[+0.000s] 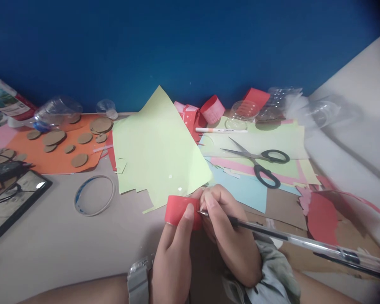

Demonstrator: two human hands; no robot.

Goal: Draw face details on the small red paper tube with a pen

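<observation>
My left hand (177,249) grips a small red paper piece (177,207), its thumb pressed on the front and fingers behind or inside it. The red piece looks curved, like a loop or band. My right hand (224,228) is closed around a clear-barrelled ballpoint pen (281,234), whose metal tip points left at the red paper's right edge. Whether the tip touches the paper I cannot tell. Just beyond both hands lies a large pale green sheet (158,147) with cut edges and tiny paper bits on it.
Black-handled scissors (256,159) lie open on coloured papers at right, near a white marker (221,130). Cardboard discs (53,138) rest on an orange sheet (95,162) at left. A tape ring (95,214), a dark-framed device (15,202), plastic cups (240,114) and a blue wall (190,50) surround them.
</observation>
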